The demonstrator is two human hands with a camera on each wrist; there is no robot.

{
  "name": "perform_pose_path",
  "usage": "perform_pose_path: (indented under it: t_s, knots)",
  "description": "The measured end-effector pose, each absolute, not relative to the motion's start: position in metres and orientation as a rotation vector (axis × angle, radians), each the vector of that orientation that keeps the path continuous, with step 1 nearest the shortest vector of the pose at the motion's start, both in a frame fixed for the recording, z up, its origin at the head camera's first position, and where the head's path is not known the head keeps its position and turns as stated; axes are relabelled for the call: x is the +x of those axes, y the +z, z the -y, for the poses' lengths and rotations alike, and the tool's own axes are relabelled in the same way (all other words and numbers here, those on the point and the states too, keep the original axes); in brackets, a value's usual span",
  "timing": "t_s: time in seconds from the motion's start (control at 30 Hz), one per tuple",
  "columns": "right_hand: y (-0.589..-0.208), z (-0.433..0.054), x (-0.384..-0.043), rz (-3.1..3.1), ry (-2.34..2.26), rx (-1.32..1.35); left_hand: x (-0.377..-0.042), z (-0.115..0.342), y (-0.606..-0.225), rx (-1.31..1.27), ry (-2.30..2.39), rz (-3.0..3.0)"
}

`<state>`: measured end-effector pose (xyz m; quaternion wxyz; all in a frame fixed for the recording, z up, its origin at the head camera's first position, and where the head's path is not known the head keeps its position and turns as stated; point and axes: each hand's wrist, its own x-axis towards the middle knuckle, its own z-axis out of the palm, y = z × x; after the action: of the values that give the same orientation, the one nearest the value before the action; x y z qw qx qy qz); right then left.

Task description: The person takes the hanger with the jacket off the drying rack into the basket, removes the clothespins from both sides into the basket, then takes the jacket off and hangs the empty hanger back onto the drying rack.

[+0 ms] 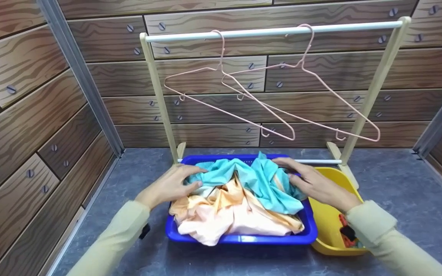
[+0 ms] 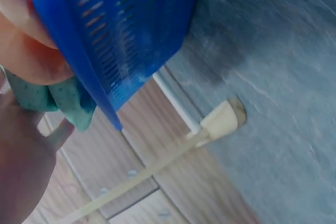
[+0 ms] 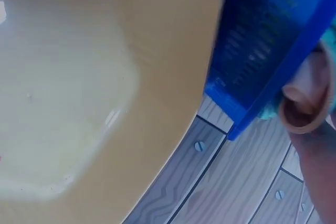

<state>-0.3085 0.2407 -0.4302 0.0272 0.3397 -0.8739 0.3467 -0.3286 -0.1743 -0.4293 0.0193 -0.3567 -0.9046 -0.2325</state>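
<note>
A blue basket [image 1: 244, 239] with slotted sides holds a heap of crumpled fabric. Teal cloth [image 1: 240, 172] lies across the top and back of the heap, with peach and pale pink cloth [image 1: 213, 220] bunched in front; the pink spills over the front rim. My left hand [image 1: 173, 184] grips the teal cloth at the heap's left, thumb and fingers apart across a fold. At the right, my right hand [image 1: 315, 184] holds another part of the same teal cloth near the basket's back corner. Some of its fingertips are hidden behind the folds.
Behind the basket stands a rack [image 1: 274, 30] with two pink hangers [image 1: 257, 103] on its white rail. A yellow tub [image 1: 326, 218] sits against the basket's right side, with red and black items [image 1: 347, 232] inside. Wood-patterned walls enclose the grey table [image 1: 136, 161].
</note>
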Motion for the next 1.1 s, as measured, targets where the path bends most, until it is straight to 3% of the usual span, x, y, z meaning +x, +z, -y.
perform_pose_path:
  t_s: [0.2,0.53,0.73,1.1]
  knots:
    - [-0.430,-0.240,-0.277,2.834,0.949,0.912,-0.288,0.187,-0.434,-1.080,-0.713,2.775]
    - [-0.442,-0.226,-0.262,2.699,0.652,1.049,-0.248,0.178,-0.447,-1.066,-0.600,2.837]
    - [-0.445,-0.225,-0.267,2.617,0.684,1.076,-0.257,0.169,-0.450,-1.003,-0.472,2.749]
    - [-0.449,-0.217,-0.299,2.684,0.943,0.928,-0.311,0.158,-0.455,-1.026,-0.219,2.708]
